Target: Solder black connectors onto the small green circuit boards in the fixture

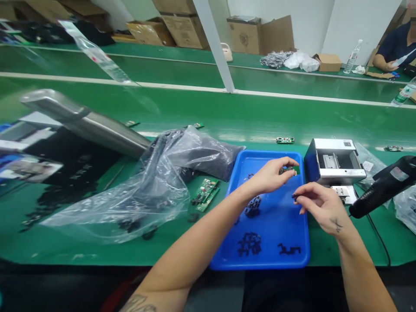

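My left hand (274, 175) is closed on a small green circuit board (296, 170), held above the far part of a blue tray (276, 271). To its right, my right hand (320, 206) pinches a small black part (294, 196) over the tray's right edge; its exact shape is too small to make out. Inside the tray lie a pile of black plastic parts (249, 245), another cluster (252, 206) partly under my left forearm, and a short row of black parts (289, 249) at the near right.
A silver-and-black fixture (334, 162) stands right of the tray, beside a black electric screwdriver or similar handheld tool (383, 186). Left are green boards (205, 194), a plastic bag of black parts (195, 151) and a steel tube-like object (97, 125). Another person (394, 52) sits at far right.
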### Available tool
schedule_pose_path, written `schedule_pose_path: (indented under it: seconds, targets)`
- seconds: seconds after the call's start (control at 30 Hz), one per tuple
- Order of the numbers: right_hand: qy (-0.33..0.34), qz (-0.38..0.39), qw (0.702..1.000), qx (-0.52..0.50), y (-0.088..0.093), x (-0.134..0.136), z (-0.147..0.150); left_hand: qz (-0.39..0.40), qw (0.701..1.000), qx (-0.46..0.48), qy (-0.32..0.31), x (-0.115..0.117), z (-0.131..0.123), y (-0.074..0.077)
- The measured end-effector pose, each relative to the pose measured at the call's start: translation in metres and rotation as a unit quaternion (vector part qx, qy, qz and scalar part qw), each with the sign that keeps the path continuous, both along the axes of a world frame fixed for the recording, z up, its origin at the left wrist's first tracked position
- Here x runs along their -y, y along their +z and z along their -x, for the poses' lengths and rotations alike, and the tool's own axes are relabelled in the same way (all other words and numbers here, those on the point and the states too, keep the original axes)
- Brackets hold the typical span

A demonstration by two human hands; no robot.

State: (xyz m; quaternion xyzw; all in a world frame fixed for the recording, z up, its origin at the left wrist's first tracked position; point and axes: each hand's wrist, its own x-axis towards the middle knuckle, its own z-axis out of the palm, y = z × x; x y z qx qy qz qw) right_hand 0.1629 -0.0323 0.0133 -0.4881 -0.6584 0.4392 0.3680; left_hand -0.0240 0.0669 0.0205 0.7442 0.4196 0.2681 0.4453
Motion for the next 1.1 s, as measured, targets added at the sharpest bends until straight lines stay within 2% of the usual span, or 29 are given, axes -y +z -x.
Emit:
schedule_pose_path:
  seconds: [0.17, 0.3, 0.5, 0.8, 1.1]
  targets:
    - [-0.14, -0.041, 0.985, -0.094, 0.009, 0.016, -0.024, 0.021, 0.996, 0.048, -0.074, 0.03, -0.009, 0.006]
    - [-0.188, -0.05, 0.975, -0.104, 0.009, 0.021, -0.027, 0.027, 0.993, 0.079, -0.086, 0.043, -0.016, 0.007]
    - [-0.215, -0.029, 0.975, -0.057, 0.006, 0.028, -0.031, 0.026, 0.991, 0.091, -0.091, 0.048, -0.019, 0.01]
    - [-0.227, -0.051, 0.972, 0.024, 0.01, 0.03, -0.029, 0.016, 0.993, 0.079, -0.086, 0.05, -0.019, 0.01]
    - [-0.223, -0.153, 0.954, 0.127, 0.012, 0.033, -0.025, -0.047, 0.986, 0.074, -0.14, 0.052, -0.016, 0.008]
